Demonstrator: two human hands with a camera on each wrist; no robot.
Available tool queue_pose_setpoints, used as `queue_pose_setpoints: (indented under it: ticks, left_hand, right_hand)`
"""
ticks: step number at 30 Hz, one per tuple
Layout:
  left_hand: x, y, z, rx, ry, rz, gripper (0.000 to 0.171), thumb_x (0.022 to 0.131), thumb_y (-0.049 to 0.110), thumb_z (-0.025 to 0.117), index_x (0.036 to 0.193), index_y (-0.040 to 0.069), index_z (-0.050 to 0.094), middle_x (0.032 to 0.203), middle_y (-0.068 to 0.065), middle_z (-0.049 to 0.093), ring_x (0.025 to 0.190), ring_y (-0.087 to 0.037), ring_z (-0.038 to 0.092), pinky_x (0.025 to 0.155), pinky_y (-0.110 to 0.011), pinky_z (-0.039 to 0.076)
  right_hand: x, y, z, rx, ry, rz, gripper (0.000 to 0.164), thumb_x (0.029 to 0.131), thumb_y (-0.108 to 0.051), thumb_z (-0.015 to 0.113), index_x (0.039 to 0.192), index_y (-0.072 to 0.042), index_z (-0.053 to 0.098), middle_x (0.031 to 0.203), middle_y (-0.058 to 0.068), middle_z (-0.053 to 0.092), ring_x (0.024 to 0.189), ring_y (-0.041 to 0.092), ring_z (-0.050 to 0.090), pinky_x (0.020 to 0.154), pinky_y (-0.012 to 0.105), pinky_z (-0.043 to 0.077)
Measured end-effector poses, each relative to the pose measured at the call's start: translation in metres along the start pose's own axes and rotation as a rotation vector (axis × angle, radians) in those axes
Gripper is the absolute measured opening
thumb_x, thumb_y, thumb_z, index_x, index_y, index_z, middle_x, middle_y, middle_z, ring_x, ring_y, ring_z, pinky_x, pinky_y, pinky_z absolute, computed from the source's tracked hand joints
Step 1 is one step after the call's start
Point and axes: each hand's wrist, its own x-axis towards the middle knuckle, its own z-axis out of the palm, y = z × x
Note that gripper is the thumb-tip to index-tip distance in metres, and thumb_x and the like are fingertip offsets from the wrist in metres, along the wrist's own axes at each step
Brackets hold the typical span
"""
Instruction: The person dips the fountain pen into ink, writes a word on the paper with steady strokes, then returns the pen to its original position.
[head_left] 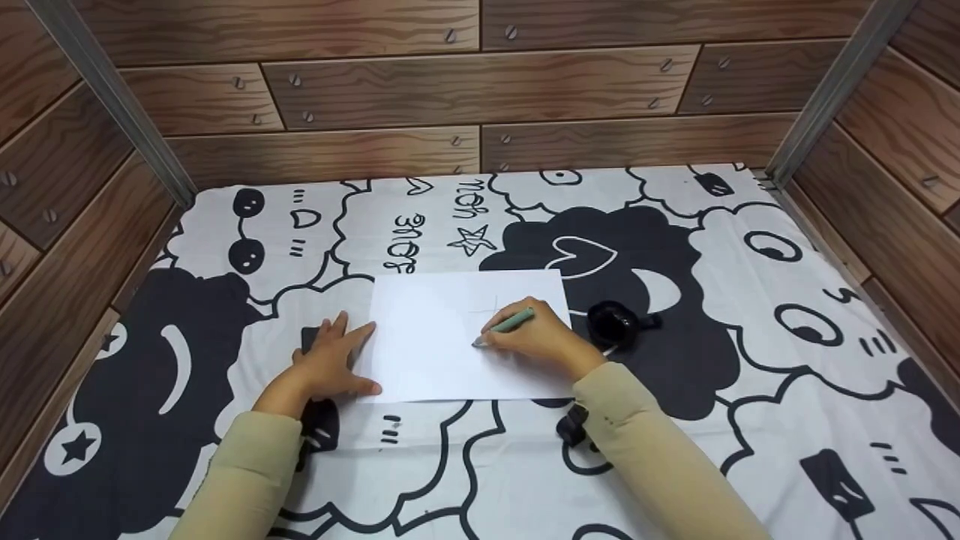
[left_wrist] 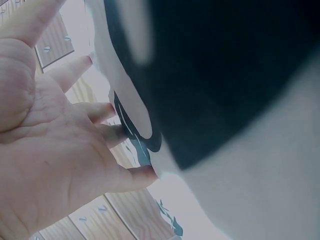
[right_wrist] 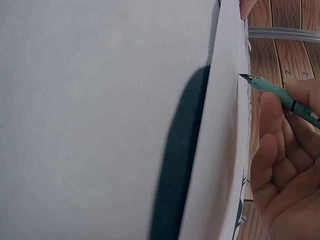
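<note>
A white sheet of paper (head_left: 427,337) lies on the patterned cloth, with a few faint crossing lines drawn near its upper right. My right hand (head_left: 536,337) pinches a green fountain pen (head_left: 514,320) over the right half of the sheet. In the right wrist view the dark nib of the fountain pen (right_wrist: 272,90) meets the paper (right_wrist: 217,135); the other fingers curl below it. My left hand (head_left: 334,360) rests at the sheet's left edge, fingers spread, thumb touching the lower left. The left wrist view shows this palm (left_wrist: 60,135) with its fingertips against the cloth.
A round, glossy black container (head_left: 613,324) stands just right of the paper. Beside the right sleeve lies a small black object (head_left: 572,425), partly hidden. Black-and-white cartoon cloth (head_left: 750,300) covers the table, and wood-patterned walls (head_left: 480,82) with grey posts enclose it.
</note>
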Motion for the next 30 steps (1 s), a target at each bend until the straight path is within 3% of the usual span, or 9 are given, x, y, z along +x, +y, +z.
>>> queue_pose_setpoints:
  ticks: [11,21,30]
  left_hand:
    - [0.0,0.001,0.0,0.013,-0.004,-0.006,0.095,0.057,0.05,0.072,0.136,0.023,0.027,0.141,-0.019,0.002,0.125,-0.038,-0.004,0.08,-0.071,0.005]
    - [0.0,0.001,0.0,-0.003,-0.008,-0.019,0.097,0.056,0.05,0.073,0.136,0.023,0.027,0.141,-0.019,0.002,0.125,-0.038,-0.004,0.08,-0.071,0.003]
    - [0.0,0.001,0.0,-0.003,-0.001,-0.012,0.096,0.056,0.051,0.073,0.136,0.024,0.027,0.141,-0.019,0.003,0.125,-0.038,-0.004,0.081,-0.071,0.004]
  right_hand:
    - [0.002,0.0,0.001,0.077,-0.01,0.012,0.008,0.071,-0.016,0.069,0.078,-0.011,0.07,0.065,0.002,0.064,0.051,0.012,0.054,0.046,0.023,0.042]
    - [0.011,0.004,-0.011,0.127,0.175,0.027,0.011,0.07,-0.014,0.069,0.08,-0.008,0.07,0.063,0.004,0.063,0.053,0.017,0.057,0.045,0.023,0.043]
    - [0.013,0.013,-0.014,-0.009,0.307,0.006,0.009,0.07,-0.018,0.069,0.077,-0.012,0.07,0.056,-0.002,0.06,0.044,0.011,0.051,0.041,0.022,0.04]
